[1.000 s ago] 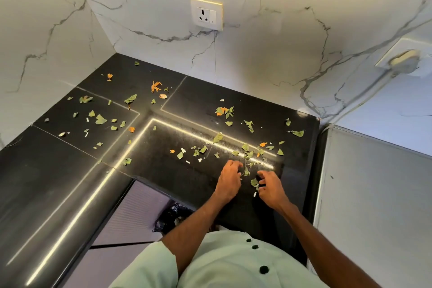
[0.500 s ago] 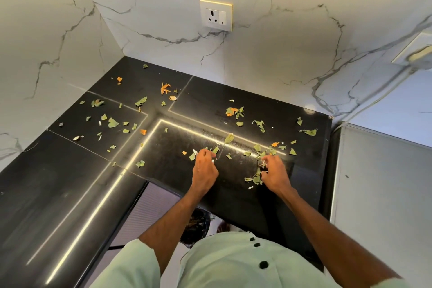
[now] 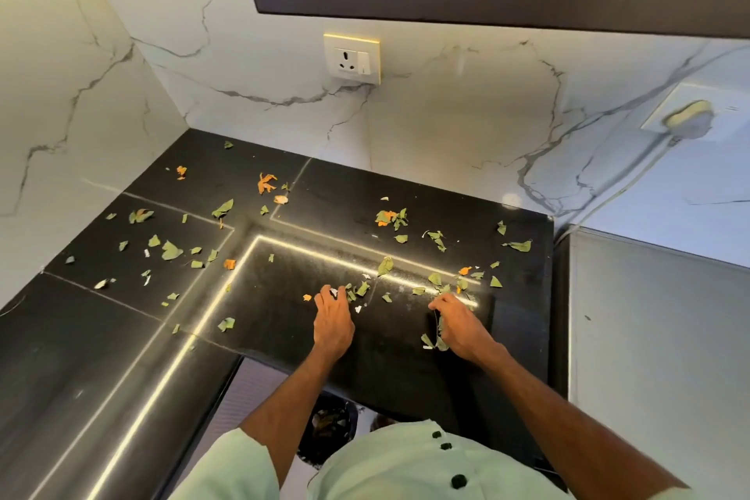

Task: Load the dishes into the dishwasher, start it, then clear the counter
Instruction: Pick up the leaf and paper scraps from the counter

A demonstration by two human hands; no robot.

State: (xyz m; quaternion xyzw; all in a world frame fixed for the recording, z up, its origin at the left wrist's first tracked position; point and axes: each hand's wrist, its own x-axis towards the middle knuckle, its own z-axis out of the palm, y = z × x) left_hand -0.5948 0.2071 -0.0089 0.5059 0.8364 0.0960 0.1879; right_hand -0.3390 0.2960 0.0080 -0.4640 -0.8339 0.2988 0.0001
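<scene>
Head view: right hand [image 3: 458, 327] clutches featherlight, limp leaf scraps [image 3: 439, 343]; left hand [image 3: 332, 321] grip unclear, more at fingertips; pinch bunches.

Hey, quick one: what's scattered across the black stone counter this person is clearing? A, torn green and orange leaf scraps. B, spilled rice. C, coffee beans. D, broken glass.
A: torn green and orange leaf scraps lie all over the black stone counter. The left hand is down among them, and the right hand grips a few.
</scene>
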